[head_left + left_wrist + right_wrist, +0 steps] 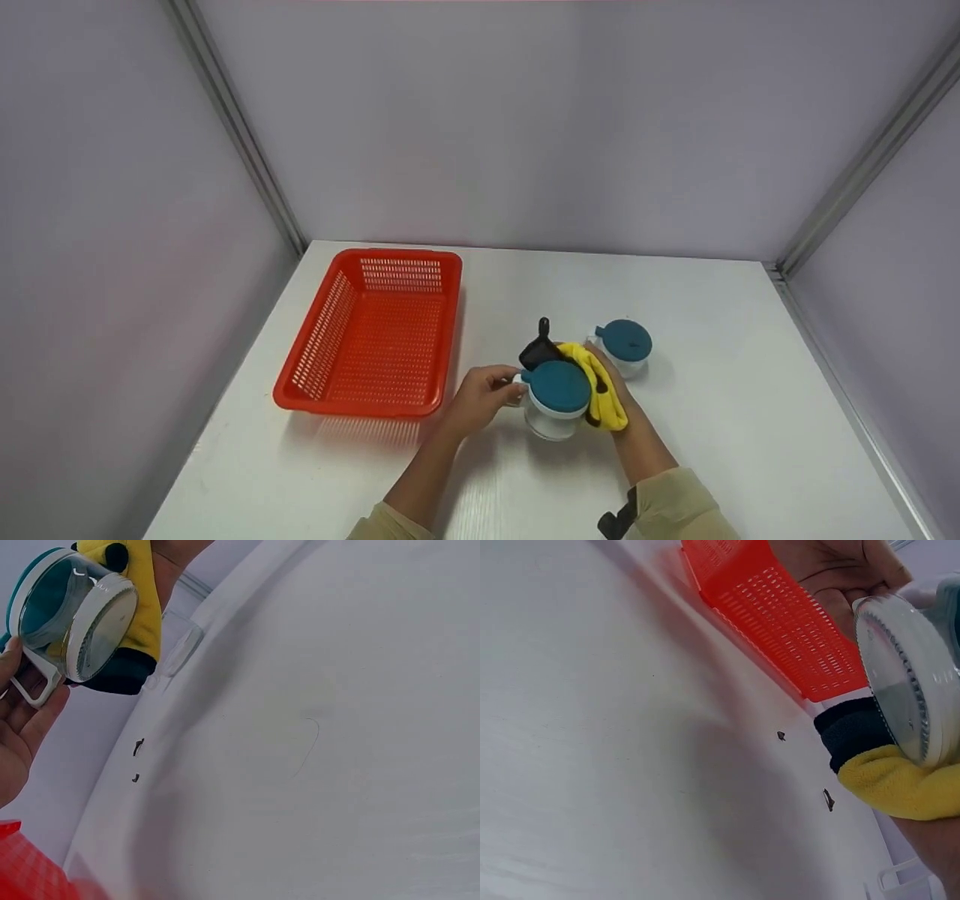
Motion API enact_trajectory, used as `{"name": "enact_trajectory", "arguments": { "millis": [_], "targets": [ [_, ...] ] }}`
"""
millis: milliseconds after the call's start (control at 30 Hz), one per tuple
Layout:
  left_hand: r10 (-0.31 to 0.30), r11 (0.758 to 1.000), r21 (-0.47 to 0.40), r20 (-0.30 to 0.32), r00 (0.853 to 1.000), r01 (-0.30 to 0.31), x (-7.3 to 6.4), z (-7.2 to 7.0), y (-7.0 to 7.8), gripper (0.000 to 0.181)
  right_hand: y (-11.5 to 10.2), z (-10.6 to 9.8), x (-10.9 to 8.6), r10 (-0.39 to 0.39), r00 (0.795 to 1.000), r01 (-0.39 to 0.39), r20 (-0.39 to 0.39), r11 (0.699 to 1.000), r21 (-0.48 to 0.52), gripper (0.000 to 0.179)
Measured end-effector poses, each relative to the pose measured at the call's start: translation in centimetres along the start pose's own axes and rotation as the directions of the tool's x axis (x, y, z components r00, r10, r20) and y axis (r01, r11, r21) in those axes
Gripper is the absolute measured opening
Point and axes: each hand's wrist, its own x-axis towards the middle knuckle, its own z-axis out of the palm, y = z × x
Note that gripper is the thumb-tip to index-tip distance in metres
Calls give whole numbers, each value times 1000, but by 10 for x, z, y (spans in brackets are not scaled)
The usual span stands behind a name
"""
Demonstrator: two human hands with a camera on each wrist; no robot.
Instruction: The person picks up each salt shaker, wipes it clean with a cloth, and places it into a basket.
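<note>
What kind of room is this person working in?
It looks like a small, plain booth, maybe made for tabletop work. Pale wall panels stand close around a white table, and metal strips run along the corners.

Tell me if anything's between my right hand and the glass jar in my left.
Yes: a yellow-and-black cloth lies between your right hand and the teal-lidded glass jar, at the jar's right side in the head view. Nothing visible separates your left hand from its white handle.
</note>
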Motion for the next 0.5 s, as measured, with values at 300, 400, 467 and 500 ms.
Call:
{"name": "enact_trajectory", "arguments": {
  "millis": [300,400,467,500],
  "targets": [
    [-8,1000,-15,48,999,9,0,-1,7,13,-4,3,0,-55,958,18,281,991,131,62],
    [-10,1000,-26,59,998,12,0,0,9,13,-6,5,-1,-39,963,5,267,992,126,61],
    [-7,999,-35,68,998,10,-1,0,9,14,-6,5,-1,-32,959,-2,280,993,118,65],
    [-8,999,-41,71,997,11,-1,0,9,15,-6,5,-1,-31,956,-3,293,993,117,66]
  ]
}}
